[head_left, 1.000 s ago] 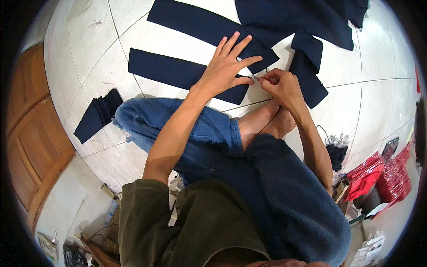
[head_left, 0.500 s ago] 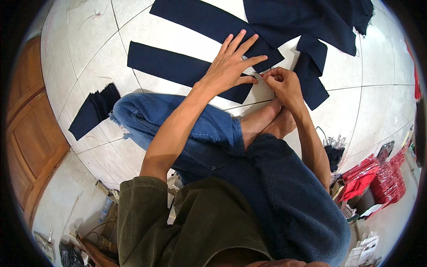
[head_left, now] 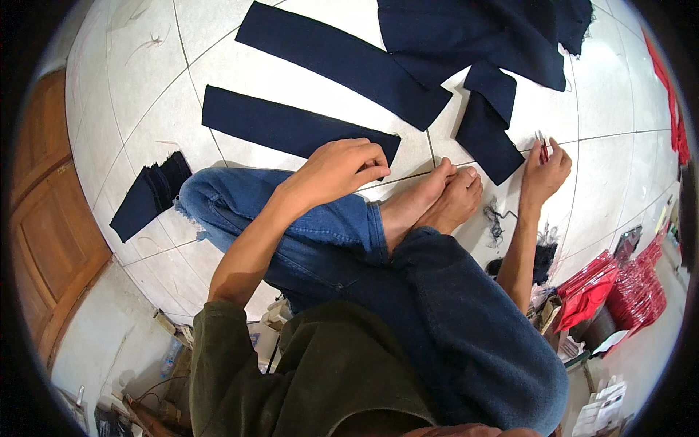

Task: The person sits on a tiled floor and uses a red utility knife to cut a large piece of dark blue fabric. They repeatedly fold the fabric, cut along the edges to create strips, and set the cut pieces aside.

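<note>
My right hand [head_left: 547,171] is closed round small red-handled thread snips [head_left: 544,151], with their metal tips pointing away from me above the tiles. To the left of the snips lies a folded dark navy cloth piece [head_left: 489,142]. My left hand [head_left: 341,167] hovers by my left shin, fingers curled and thumb near the forefinger; whether anything is pinched there is hidden. Just beyond it, partly covered by the hand, lies a navy cloth strip [head_left: 277,125]. A longer navy strip [head_left: 335,65] stretches farther away, its right end near the folded piece.
A large navy cloth [head_left: 473,36] spreads at the far right. Stacked navy pieces [head_left: 151,197] lie left of my knee. Loose dark thread [head_left: 496,222] and scraps sit by my right forearm. Red plastic-wrapped packs [head_left: 637,291] stand at right; a wooden door [head_left: 54,218] is at left.
My right hand has moved right and nearer, away from the strips, with the snips in it. My left hand has drawn back toward my shin, its spread fingers now curled. The view has shifted slightly.
</note>
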